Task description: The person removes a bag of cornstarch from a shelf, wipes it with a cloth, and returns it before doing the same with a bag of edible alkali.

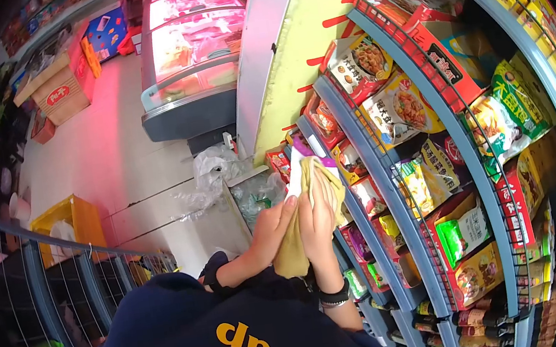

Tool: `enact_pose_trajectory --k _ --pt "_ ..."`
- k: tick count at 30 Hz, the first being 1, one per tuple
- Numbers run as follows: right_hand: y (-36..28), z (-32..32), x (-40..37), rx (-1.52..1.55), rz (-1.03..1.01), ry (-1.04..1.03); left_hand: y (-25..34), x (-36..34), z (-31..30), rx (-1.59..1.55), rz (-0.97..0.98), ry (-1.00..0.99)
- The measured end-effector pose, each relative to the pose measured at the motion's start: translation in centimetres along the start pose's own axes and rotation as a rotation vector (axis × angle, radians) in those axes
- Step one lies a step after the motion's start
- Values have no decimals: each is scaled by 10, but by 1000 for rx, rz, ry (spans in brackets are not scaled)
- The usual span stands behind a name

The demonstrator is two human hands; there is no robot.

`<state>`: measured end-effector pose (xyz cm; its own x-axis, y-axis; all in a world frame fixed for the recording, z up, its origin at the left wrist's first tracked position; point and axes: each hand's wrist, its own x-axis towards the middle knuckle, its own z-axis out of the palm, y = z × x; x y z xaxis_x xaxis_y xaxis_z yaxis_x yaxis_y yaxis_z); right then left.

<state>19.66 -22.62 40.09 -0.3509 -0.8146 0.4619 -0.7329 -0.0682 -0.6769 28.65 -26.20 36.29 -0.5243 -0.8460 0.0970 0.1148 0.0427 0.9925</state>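
Both my hands are together in front of my body, at the lower end of the shelves. My left hand [270,232] is closed round the near end of a white thing with purple parts [296,174], whose kind I cannot make out. An olive-coloured cloth [293,254] hangs between the hands and lies against that thing. My right hand [318,214] presses the cloth, with its fingers pointing up along it. The cloth partly hides the white thing.
Shelves [458,129] of packaged food with wire fronts rise on the right. Ahead stands a lit display cooler [190,66]. Clear plastic bags [216,171] lie on the floor near a bin [253,194]. A yellow crate [71,225] and a cardboard box [60,90] are at left.
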Motion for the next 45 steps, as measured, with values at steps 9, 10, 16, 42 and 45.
enact_pose_trajectory --k 9,10,16,42,45 --pt "10 41 -14 -128 -64 81 -17 7 -30 -11 -124 48" --pt "1 38 -20 -126 -51 81 -19 9 -33 -91 -106 101" --pt "-18 39 -66 -305 -179 -117 5 25 -40 -538 -289 70" --pt "23 -7 -108 499 570 714 -17 -4 -14 -440 -381 -477" --pt "19 -9 -121 307 536 804 -20 -12 -7 -394 -321 -437"
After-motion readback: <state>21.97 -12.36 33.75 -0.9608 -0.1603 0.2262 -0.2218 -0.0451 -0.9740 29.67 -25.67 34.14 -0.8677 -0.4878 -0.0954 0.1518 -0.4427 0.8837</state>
